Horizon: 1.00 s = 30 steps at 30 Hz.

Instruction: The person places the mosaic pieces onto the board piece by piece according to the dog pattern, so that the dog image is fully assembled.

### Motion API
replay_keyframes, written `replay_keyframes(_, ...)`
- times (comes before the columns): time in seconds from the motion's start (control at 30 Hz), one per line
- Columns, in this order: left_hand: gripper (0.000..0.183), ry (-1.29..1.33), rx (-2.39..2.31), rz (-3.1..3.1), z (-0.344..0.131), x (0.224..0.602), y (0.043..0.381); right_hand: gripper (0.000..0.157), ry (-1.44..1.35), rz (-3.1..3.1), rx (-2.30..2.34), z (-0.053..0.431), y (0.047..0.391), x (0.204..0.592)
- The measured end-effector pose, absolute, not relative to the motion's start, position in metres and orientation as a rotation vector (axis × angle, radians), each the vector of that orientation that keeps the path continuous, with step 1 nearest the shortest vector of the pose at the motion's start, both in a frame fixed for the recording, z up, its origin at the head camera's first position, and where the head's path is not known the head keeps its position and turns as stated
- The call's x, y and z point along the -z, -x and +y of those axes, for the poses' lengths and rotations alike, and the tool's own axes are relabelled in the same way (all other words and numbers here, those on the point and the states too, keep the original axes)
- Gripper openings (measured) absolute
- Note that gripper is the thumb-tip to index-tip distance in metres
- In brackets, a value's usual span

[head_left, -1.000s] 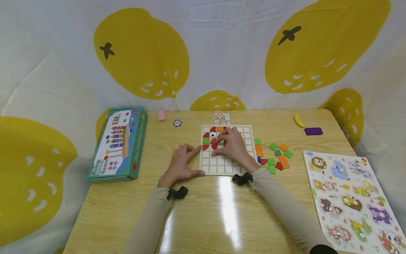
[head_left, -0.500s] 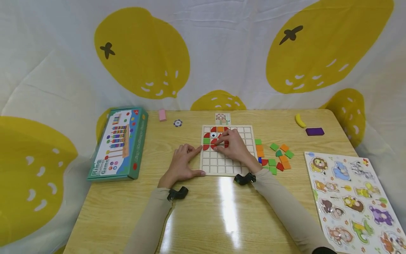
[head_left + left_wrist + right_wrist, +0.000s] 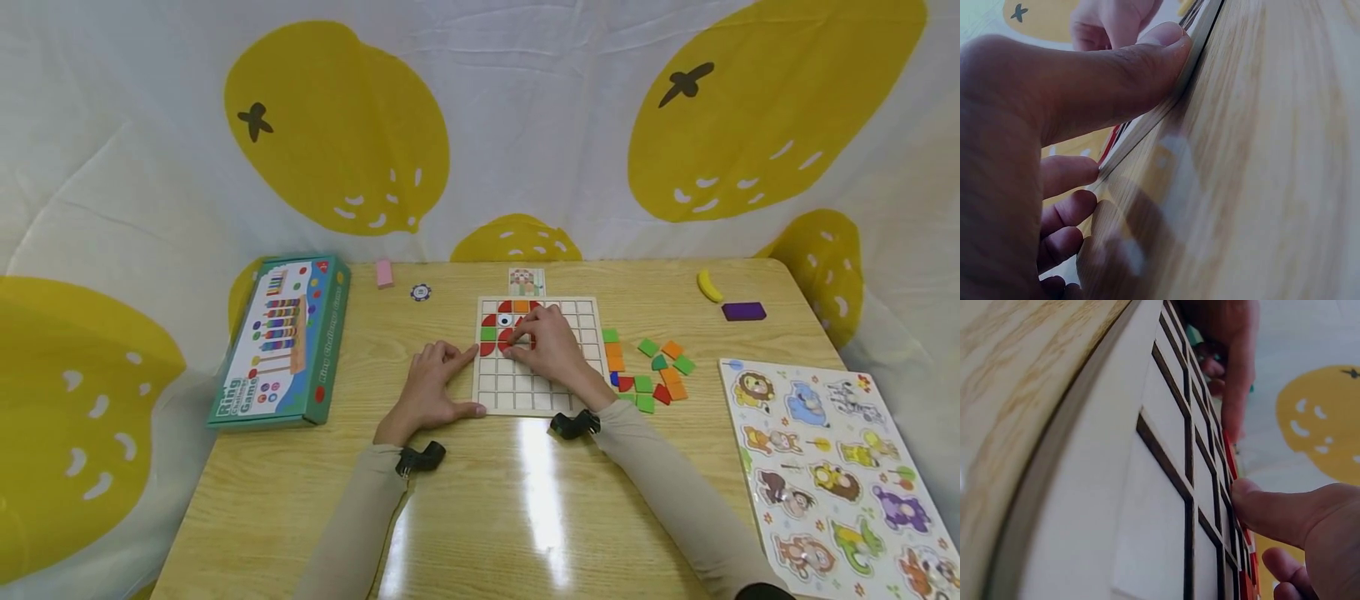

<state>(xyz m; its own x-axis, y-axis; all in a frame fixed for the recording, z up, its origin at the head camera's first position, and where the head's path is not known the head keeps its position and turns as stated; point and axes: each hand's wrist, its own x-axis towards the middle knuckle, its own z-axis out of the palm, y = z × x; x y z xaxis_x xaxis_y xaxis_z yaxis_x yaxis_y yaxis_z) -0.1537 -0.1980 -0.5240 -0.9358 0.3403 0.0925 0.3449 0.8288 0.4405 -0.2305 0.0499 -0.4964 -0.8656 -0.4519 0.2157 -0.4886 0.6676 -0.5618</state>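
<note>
In the head view a wooden grid board lies mid-table, its upper left cells filled with red, green and orange tiles and a white eye tile. My right hand reaches over it, thumb and fingertips pinching at a red tile in the grid; the fingers hide part of it. In the right wrist view the thumb presses by the red tiles at the cells. My left hand is spread at the board's left side, its index fingertip at the left edge and the thumb on the near-left corner.
Loose green, orange and red tiles lie right of the board. A small picture card is behind it. Around stand a ring game box, pink block, poker chip, toy banana, purple block and animal puzzle.
My right thumb has moved up toward the fingertips, closing in on the red tile. The left hand stays in place at the board's edge.
</note>
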Motion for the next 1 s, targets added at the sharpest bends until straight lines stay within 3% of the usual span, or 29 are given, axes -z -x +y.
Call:
replay_keyframes(0.37, 0.104, 0.549, 0.729, -2.997, -0.191, 0.525, 0.154, 0.021, -0.788, -2.777, -1.034, 0.076, 0.231, 0.490)
replay_keyframes(0.73, 0.104, 0.523, 0.724, -3.011, -0.196, 0.526, 0.151, 0.035, -0.514, -3.115, -0.857, 0.218, 0.231, 0.466)
replay_keyframes(1.0, 0.104, 0.519, 0.753, -3.008, -0.197, 0.524, 0.151, 0.026, -0.391, -3.128, -0.851, 0.252, 0.225, 0.480)
